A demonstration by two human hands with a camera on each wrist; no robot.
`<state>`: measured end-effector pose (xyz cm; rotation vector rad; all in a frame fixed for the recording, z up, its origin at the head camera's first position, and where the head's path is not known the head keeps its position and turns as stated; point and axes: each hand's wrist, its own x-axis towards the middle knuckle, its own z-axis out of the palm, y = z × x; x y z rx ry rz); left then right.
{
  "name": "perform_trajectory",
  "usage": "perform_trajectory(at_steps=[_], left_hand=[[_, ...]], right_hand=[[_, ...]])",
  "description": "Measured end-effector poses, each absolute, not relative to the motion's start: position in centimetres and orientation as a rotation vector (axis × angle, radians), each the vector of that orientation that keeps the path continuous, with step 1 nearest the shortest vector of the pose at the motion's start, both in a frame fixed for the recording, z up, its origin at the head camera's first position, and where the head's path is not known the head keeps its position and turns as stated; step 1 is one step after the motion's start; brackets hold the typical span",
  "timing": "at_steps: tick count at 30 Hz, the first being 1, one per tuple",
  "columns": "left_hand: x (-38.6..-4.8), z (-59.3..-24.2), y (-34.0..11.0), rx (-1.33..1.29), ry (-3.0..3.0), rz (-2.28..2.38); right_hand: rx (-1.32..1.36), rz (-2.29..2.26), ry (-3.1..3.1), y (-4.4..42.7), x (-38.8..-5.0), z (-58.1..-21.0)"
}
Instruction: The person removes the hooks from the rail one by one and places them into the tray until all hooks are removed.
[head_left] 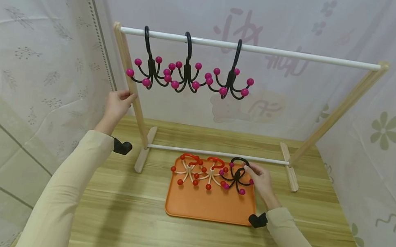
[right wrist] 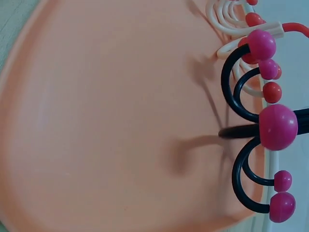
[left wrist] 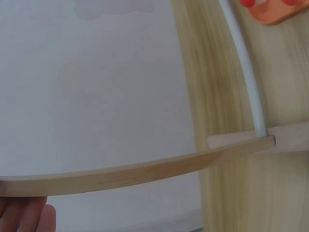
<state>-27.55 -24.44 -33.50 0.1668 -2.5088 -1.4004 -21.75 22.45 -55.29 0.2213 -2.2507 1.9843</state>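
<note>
Head view: my right hand [head_left: 262, 183] pinches the hook [head_left: 240, 159] of a black hanger [head_left: 237, 177] between thumb and fingertips, at one o'clock on the orange tray [head_left: 206, 209]. At ten o'clock my left hand [head_left: 117, 104], fingers curled, holds the wooden post [head_left: 140, 120]. I judge the hanger light and stiff, its pink balls [head_left: 242, 191] slippery; the slim hook suits a pinch best.

Faint pinkish lettering [head_left: 238, 30] on pale back curtain [head_left: 182, 10]; none legible.
</note>
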Motion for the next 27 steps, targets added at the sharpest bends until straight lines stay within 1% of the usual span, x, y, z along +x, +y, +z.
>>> perform_trajectory(at_steps=[2, 4, 5, 9, 13, 17, 22, 27], left_hand=[[-27.5, -33.5, -24.4, 0.165, -2.509, -1.397], [-27.5, -33.5, -24.4, 0.167, -2.509, -1.398], [-27.5, -33.5, -24.4, 0.168, -2.509, -1.399], [-27.5, -33.5, -24.4, 0.172, -2.509, -1.408], [-27.5, -33.5, -24.4, 0.167, -2.512, -1.409], [-27.5, -33.5, -24.4, 0.158, -2.505, -1.426], [-27.5, -33.4, -24.4, 0.152, -2.499, -1.449], [-27.7, -33.5, -24.5, 0.157, -2.499, -1.444]], right_hand=[[0.193, 2.024, -2.286, 21.9, -20.7, -53.2], [0.158, 2.028, -2.316, 21.7, -20.3, -52.6], [0.133, 2.028, -2.333, 21.6, -20.2, -52.5], [0.141, 2.06, -2.316, 22.1, -21.0, -54.3], [0.14, 2.092, -2.327, 21.4, -20.2, -52.3], [0.174, 2.152, -2.276, 21.5, -20.0, -51.8], [0.216, 2.142, -2.243, 22.2, -20.3, -52.7], [0.325, 2.15, -2.221, 23.5, -22.1, -55.7]])
